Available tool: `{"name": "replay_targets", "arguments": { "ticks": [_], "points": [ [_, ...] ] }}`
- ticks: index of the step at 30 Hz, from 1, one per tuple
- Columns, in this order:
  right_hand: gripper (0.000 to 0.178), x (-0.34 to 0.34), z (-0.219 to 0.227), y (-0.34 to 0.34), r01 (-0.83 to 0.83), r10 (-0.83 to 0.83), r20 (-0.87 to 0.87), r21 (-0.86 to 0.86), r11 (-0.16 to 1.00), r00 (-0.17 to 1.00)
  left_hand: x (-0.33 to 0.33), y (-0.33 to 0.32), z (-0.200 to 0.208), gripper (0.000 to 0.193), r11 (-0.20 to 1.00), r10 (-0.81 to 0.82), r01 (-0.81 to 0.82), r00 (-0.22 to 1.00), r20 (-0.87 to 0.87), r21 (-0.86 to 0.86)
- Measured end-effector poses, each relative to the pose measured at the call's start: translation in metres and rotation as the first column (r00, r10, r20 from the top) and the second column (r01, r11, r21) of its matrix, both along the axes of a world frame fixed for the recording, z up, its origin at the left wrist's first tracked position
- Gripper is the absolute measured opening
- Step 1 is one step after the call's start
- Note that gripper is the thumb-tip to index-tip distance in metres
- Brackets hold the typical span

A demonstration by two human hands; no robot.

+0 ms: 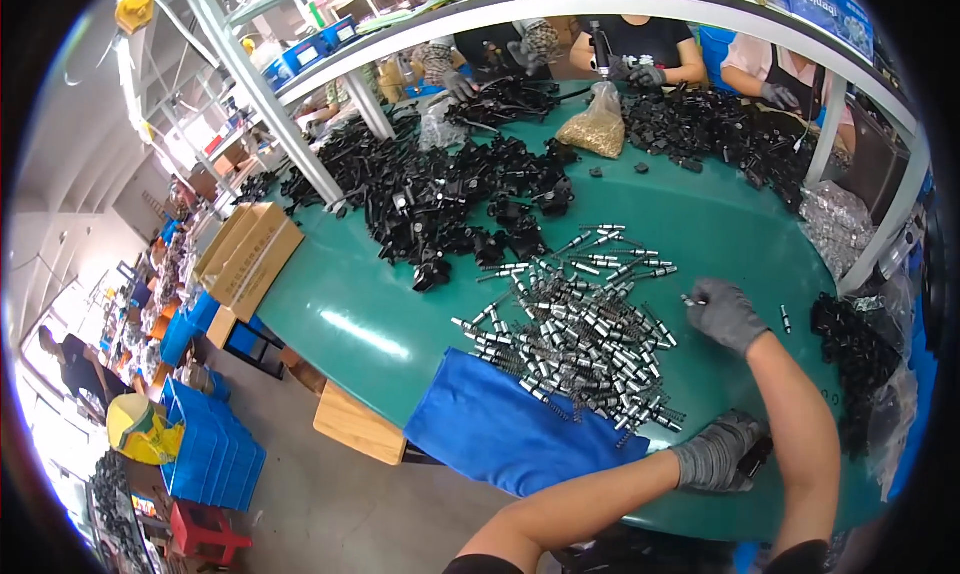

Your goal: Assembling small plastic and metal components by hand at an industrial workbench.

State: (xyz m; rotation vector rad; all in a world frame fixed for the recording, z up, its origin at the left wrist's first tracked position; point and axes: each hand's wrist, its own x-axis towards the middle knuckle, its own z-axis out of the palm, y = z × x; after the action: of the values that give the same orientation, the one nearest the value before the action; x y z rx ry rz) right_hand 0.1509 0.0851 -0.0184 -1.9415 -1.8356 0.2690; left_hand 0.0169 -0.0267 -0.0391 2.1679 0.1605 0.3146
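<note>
My left hand, in a grey glove, is closed round a black part near the front of the green table; most of that part is hidden. Farther off, my gloved right hand is closed in a pinch, with a small silvery end showing at its fingertips. Beside it lies a heap of silver metal pins with springs, partly over a blue cloth. A single pin lies apart to the right.
Black parts are piled at the back left, with more at the right edge. A clear bag of small brass-coloured pieces stands behind. A metal frame spans the table. Co-workers' gloved hands work across it.
</note>
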Motion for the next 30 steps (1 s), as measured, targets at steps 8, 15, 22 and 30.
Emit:
{"name": "replay_targets", "arguments": {
  "ticks": [8, 15, 22, 30],
  "points": [
    [0.018, 0.057, 0.050, -0.177, 0.126, -0.044, -0.267, 0.298, 0.946, 0.963, 0.012, 0.004, -0.017, 0.068, 0.683, 0.225, -0.107, 0.972, 0.069, -0.722],
    [0.022, 0.070, 0.074, -0.228, -0.159, 0.032, 0.521, 0.200, 0.967, 0.853, 0.027, 0.008, 0.020, 0.068, 0.863, 0.197, -0.236, 0.971, -0.133, -0.447],
    [0.013, 0.048, 0.105, -0.234, -0.349, 0.290, 0.682, -0.055, 0.936, 0.671, 0.026, -0.018, -0.016, 0.072, 0.923, 0.210, -0.192, 0.978, 0.019, -0.333],
    [0.034, 0.026, 0.106, -0.205, -0.391, 0.409, -0.107, 0.155, 0.907, 0.906, 0.018, -0.022, -0.024, 0.072, 0.590, 0.132, -0.002, 0.987, 0.094, -0.808]
  ]
}}
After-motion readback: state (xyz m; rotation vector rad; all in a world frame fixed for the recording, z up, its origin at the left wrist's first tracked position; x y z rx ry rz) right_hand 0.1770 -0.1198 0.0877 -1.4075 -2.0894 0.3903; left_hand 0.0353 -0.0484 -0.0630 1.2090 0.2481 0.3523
